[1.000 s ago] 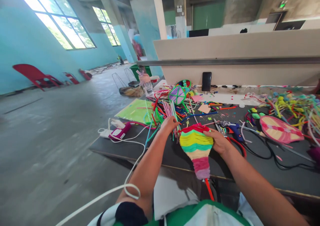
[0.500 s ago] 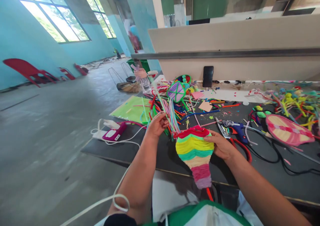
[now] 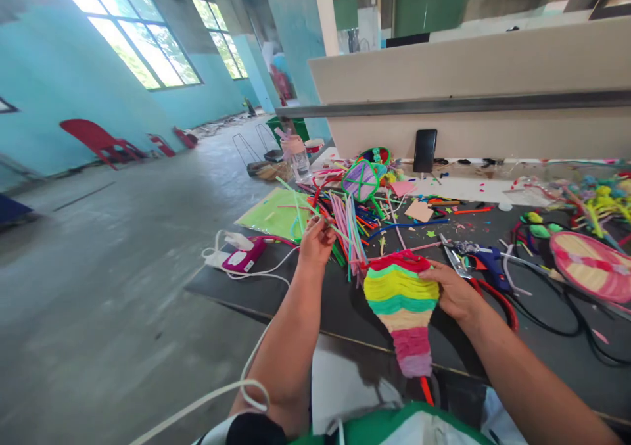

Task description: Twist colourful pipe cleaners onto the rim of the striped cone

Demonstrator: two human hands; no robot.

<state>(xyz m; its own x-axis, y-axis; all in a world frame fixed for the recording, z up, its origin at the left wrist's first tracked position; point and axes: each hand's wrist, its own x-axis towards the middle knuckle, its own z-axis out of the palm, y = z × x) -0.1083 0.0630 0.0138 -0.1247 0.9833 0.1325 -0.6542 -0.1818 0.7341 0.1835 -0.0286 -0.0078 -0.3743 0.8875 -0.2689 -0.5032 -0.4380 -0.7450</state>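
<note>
My right hand (image 3: pixel 452 290) is closed on the right edge of a flat, balloon-shaped craft piece (image 3: pixel 401 300), covered in striped rows of red, mint, yellow, teal, beige and pink fuzzy stems. A red stem sticks out below its narrow end. Left of it, my left hand (image 3: pixel 318 240) pinches a pale green pipe cleaner (image 3: pixel 292 190) that slants up to the left. Behind that hand lies a pile of loose pipe cleaners (image 3: pixel 355 225) in many colours. A round purple-and-green craft piece (image 3: pixel 361 181) rests on the pile.
Scissors (image 3: pixel 453 257) and a blue glue gun (image 3: pixel 488 264) lie right of my right hand. Farther right is a pink-and-cream craft piece (image 3: pixel 591 264). A purple power strip (image 3: pixel 244 257) with white cords sits at the left table edge. A phone (image 3: pixel 424 150) leans on the partition.
The view has turned slightly left, so everything appears farther right. The pale green pipe cleaner in my left hand has tilted from steep to a lower slant. My right hand keeps its hold.
</note>
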